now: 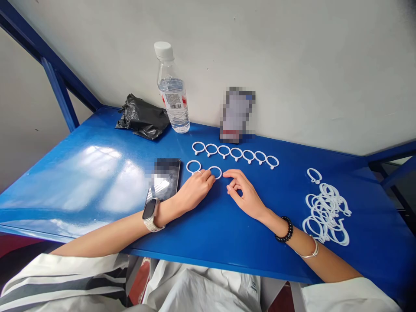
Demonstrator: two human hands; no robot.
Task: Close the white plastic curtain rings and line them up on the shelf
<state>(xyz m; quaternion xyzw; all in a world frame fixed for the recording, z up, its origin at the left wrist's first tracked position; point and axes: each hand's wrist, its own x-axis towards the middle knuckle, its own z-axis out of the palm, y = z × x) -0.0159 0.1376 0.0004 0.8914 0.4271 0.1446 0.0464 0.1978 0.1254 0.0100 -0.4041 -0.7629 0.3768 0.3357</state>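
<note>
My left hand (196,188) reaches in from the left, its fingertips closed on the left side of a white plastic ring (220,175) on the blue tabletop. Part of that ring is hidden by the fingers. Just behind the hand lies another white ring (193,161), its lower edge partly covered. My right hand (244,193) is to the right of the held ring, fingers apart and curved, with nothing in it; its index fingertip is close to the ring. Farther back, several similar rings (236,149) form a row, each with a small tab towards me.
A heap of white rings (326,212) lies at the right of the blue table (201,242). A phone (165,177) lies beside my left hand. Along the wall are a black plastic bag (143,117), a water bottle (173,102) and a blurred upright device (237,115).
</note>
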